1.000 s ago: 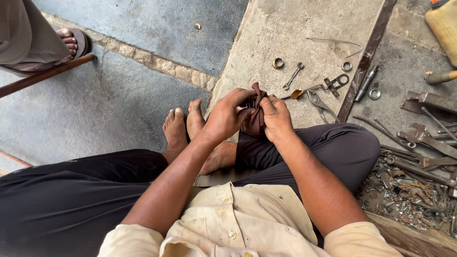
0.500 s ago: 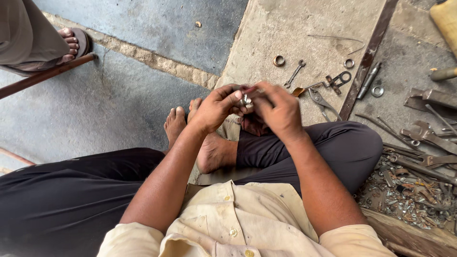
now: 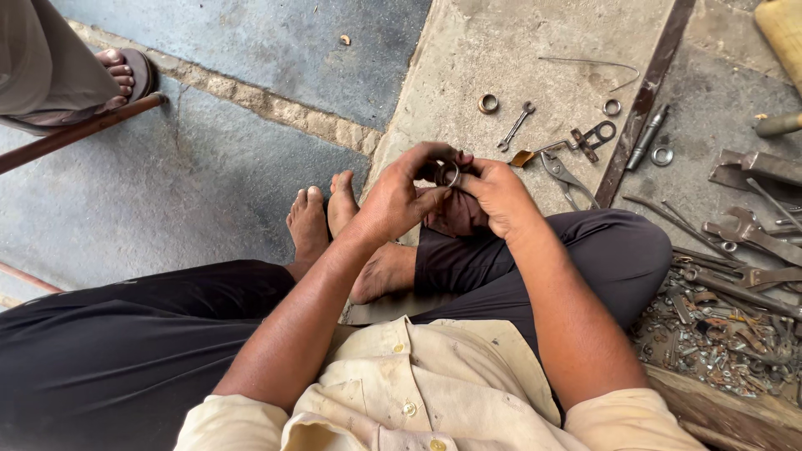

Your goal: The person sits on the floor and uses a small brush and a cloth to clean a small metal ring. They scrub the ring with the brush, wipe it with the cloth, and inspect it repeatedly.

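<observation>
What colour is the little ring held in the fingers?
Silvery metal; the ring, pinched between both hands, shows best in the head view.

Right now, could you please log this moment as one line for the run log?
left hand: holds metal ring | right hand: pinches same ring | posture: seated on floor | nearby: small spanner, pliers

Rings on the slab: three — one thick (image 3: 488, 103); two thin (image 3: 612, 107), (image 3: 662, 156)
Small spanners: one (image 3: 516, 125)
Pliers: one (image 3: 565, 174)
Held rings: one (image 3: 451, 174)
Bare feet: two (image 3: 307, 227) — own
</observation>
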